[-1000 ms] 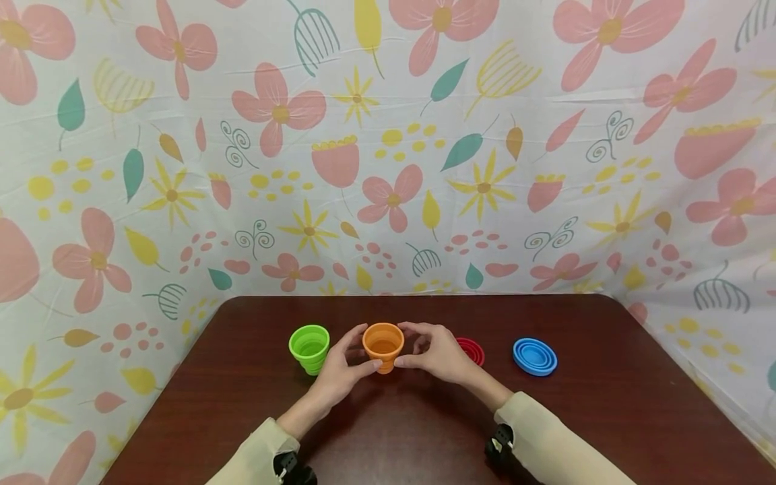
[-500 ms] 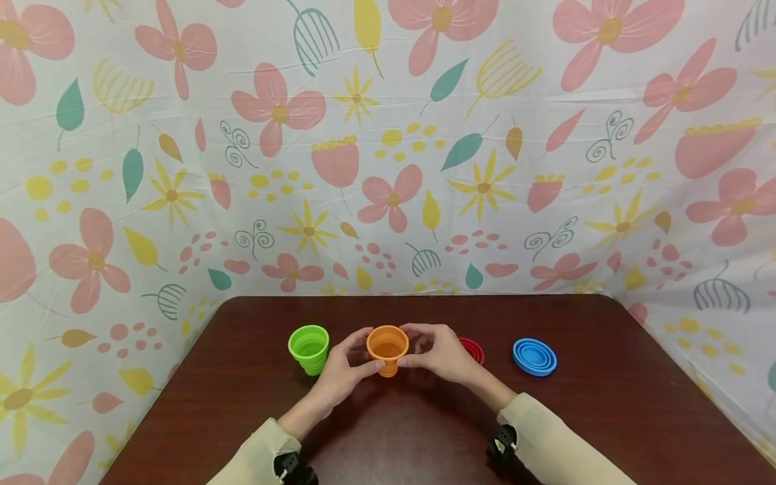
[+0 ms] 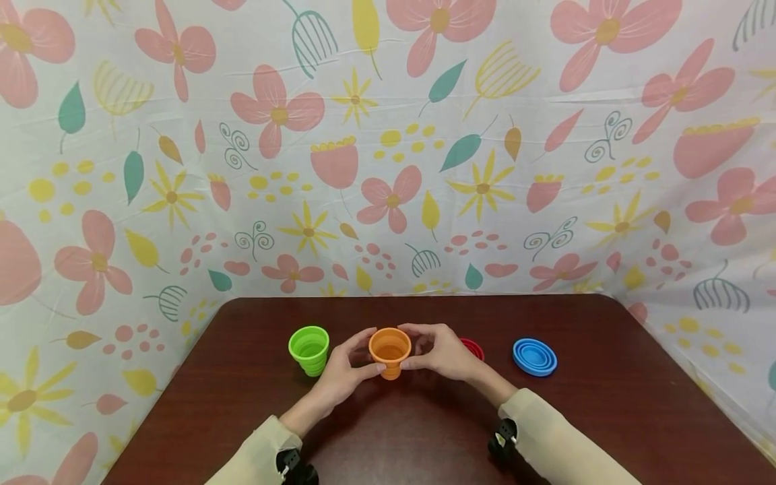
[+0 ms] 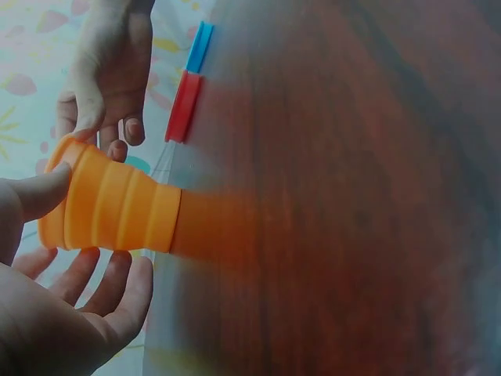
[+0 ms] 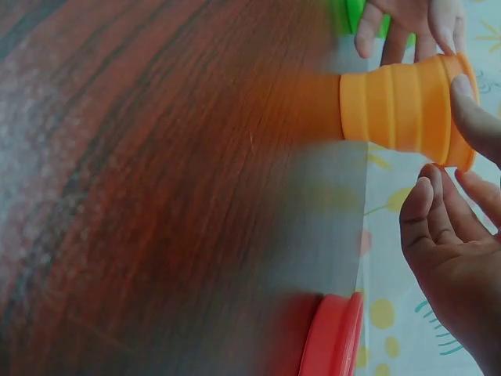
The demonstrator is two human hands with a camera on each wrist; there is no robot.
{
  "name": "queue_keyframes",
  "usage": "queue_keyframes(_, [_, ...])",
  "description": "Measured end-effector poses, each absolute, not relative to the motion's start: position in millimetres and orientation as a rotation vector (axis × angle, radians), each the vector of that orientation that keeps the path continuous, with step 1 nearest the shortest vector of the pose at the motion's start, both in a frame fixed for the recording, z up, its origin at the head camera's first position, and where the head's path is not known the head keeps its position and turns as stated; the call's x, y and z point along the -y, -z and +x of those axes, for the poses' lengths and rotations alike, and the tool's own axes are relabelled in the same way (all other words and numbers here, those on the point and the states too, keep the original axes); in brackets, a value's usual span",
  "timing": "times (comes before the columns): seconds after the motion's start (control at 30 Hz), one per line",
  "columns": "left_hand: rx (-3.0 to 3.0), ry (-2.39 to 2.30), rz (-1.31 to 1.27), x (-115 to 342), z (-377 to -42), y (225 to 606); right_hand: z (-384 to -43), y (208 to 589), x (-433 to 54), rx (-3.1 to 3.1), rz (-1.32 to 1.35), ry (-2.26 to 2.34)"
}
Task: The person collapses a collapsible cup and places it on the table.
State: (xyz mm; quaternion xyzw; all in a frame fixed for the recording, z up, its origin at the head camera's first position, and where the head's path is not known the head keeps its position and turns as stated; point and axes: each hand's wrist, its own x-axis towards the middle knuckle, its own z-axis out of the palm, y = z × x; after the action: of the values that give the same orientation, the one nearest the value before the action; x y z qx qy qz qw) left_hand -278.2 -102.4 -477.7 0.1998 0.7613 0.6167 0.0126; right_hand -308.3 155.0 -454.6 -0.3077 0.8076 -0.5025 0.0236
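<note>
An extended orange collapsible cup [image 3: 391, 345] stands upright at the middle of the table, its base meeting its own reflection on the wood. My left hand [image 3: 339, 374] holds it from the left, thumb near the rim and curved fingers along the side. From the right, my right hand [image 3: 441, 351] pinches the rim between thumb and fingers. In the left wrist view the stepped rings of the orange cup [image 4: 117, 200] are pulled out full length. Left of the left hand is an extended green collapsible cup [image 3: 310, 350].
A red collapsed cup [image 3: 473, 347] lies flat behind the right hand, partly hidden by it. Farther right lies a blue collapsed cup [image 3: 535, 357]. The dark wooden table [image 3: 606, 417] ends at a flowered cloth [image 3: 388, 148].
The orange cup has shifted slightly right and toward me, with both hands still on it. The green, red and blue cups have stayed in place.
</note>
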Motion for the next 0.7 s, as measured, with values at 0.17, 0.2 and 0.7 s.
queue_keyframes(0.17, [-2.357, -1.921, 0.643, 104, -280, 477, -310, 456, -155, -2.491, -0.984, 1.556])
queue_keyframes(0.2, [-2.351, -1.924, 0.646, 104, -280, 477, -309, 456, -155, -2.49, -0.989, 1.56])
queue_keyframes(0.7, [-2.266, -1.894, 0.702, 103, -265, 467, -285, 444, -167, -2.569, -0.962, 1.524])
